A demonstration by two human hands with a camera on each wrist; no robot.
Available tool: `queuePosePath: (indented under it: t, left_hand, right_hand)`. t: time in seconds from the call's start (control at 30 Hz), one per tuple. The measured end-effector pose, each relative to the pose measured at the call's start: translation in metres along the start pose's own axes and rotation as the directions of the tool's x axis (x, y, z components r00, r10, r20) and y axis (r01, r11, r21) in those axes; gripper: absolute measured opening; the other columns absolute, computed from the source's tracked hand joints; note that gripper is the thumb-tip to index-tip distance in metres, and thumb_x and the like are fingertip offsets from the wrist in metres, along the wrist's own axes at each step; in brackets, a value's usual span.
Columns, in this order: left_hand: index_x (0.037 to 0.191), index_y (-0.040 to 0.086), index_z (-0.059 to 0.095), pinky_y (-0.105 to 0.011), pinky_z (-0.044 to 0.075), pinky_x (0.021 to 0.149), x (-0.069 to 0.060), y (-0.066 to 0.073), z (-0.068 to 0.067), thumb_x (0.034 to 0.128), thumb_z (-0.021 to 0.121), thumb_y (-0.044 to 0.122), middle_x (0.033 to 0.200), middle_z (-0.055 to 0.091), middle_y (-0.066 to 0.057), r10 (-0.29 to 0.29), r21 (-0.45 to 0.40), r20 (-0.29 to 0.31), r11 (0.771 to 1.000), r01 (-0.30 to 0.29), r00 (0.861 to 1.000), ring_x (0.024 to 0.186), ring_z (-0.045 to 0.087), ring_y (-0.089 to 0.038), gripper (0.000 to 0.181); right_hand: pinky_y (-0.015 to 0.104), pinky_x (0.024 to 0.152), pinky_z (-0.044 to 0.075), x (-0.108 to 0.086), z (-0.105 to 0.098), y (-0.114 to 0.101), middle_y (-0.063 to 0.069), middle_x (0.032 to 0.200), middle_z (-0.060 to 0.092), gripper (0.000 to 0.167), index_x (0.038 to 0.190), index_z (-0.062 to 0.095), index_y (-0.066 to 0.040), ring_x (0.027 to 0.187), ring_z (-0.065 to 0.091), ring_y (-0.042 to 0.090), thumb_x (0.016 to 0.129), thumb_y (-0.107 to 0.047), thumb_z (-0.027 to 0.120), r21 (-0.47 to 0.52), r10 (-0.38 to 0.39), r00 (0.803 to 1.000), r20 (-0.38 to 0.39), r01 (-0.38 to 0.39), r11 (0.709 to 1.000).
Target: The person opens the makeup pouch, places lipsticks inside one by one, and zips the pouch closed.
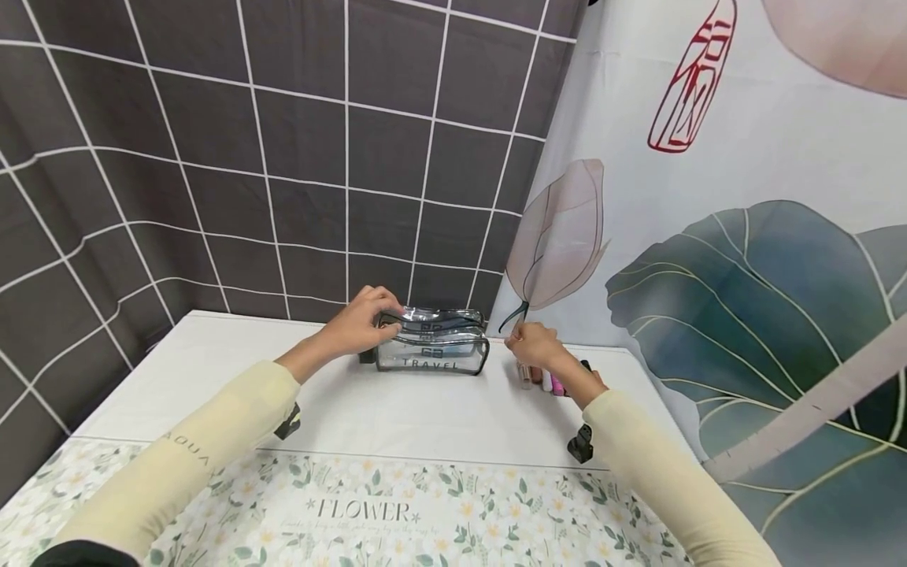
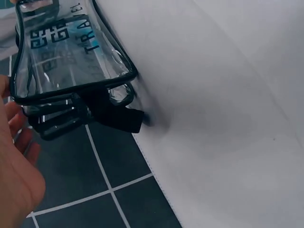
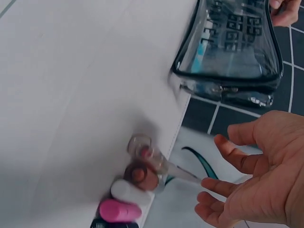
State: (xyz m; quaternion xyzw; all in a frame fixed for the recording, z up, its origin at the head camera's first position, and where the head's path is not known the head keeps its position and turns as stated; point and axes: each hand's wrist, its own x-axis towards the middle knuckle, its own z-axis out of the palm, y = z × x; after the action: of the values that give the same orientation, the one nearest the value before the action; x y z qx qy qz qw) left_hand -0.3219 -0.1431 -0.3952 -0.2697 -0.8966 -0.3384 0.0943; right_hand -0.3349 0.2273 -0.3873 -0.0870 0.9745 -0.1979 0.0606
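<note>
A clear pouch with black trim and the word TRAVEL stands near the back of the white table. At its upper left corner, my left hand grips the edge, thumb in front and fingers behind. Something light blue shows through the plastic. My right hand is right of the pouch, fingers loosely bent and apart, beside a clear slim tube. One fingertip meets or nearly meets the tube's thin end; contact is unclear.
Beside the clear tube lie a brown item, a white one and a pink one, with dark ones further along. A flowered cloth covers the table's front. Dark gridded fabric hangs behind.
</note>
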Motion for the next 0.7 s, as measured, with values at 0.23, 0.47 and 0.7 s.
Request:
queuePosePath:
  t: [0.23, 0.47, 0.7]
  left_hand:
    - [0.140, -0.002, 0.076, -0.065, 0.050, 0.116, 0.004, 0.002, -0.001, 0.1036, 0.069, 0.022, 0.144, 0.066, -0.018, -0.005, 0.083, 0.084, 0.997, -0.002, 0.996, 0.134, 0.053, -0.038, 0.044]
    - [0.148, -0.002, 0.071, -0.066, 0.048, 0.120, 0.005, 0.004, -0.004, 0.1034, 0.067, 0.025, 0.150, 0.062, -0.020, -0.023, 0.126, 0.147, 0.992, 0.004, 0.989, 0.139, 0.049, -0.041, 0.052]
    - [0.153, 0.000, 0.067, -0.064, 0.048, 0.119, 0.006, 0.005, -0.005, 0.1026, 0.064, 0.028, 0.153, 0.059, -0.020, -0.047, 0.137, 0.181, 0.990, 0.022, 0.982, 0.138, 0.047, -0.038, 0.058]
  right_hand:
    - [0.077, 0.111, 0.046, -0.008, -0.014, 0.015, 0.028, 0.136, 0.068, 0.029, 0.103, 0.072, -0.002, 0.134, 0.051, 0.062, 0.110, -0.027, 0.061, -0.039, 0.026, 1.000, -0.016, -0.027, 0.999]
    - [0.077, 0.110, 0.044, -0.014, -0.027, 0.035, 0.030, 0.138, 0.066, 0.027, 0.090, 0.070, -0.005, 0.130, 0.050, 0.058, 0.106, -0.026, 0.062, -0.057, 0.070, 0.997, -0.035, -0.072, 0.996]
    - [0.071, 0.102, 0.046, -0.019, -0.038, 0.060, 0.024, 0.112, 0.068, 0.032, 0.069, 0.063, -0.010, 0.116, 0.051, 0.052, 0.099, -0.023, 0.066, -0.104, 0.143, 0.989, -0.033, -0.145, 0.984]
